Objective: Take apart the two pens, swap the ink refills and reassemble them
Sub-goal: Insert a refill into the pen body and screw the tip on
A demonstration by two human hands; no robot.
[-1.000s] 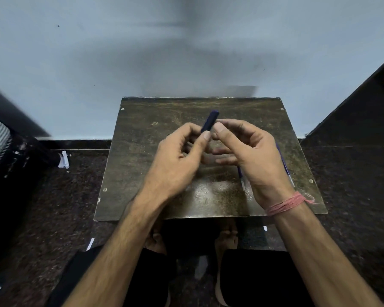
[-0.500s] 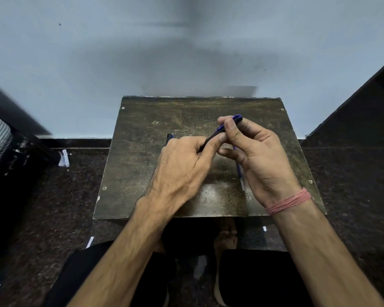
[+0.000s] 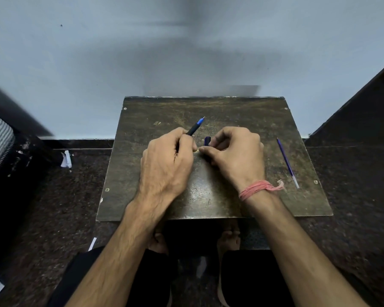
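While both hands work above the dark board, the left hand is curled closed around a black pen, its blue tip pointing away toward the wall. The right hand pinches a dark blue pen part between thumb and fingers. A loose refill lies on the board, well right of the hands. Half a second earlier, both hands gripped one joined pen; the pieces are now separated.

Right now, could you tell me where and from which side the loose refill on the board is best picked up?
Pinch the refill near mid-length, probably coming from above with the right hand, which is nearest. It lies flat on the board, thin and long, with bare board on either side, so fingertips can close across it.
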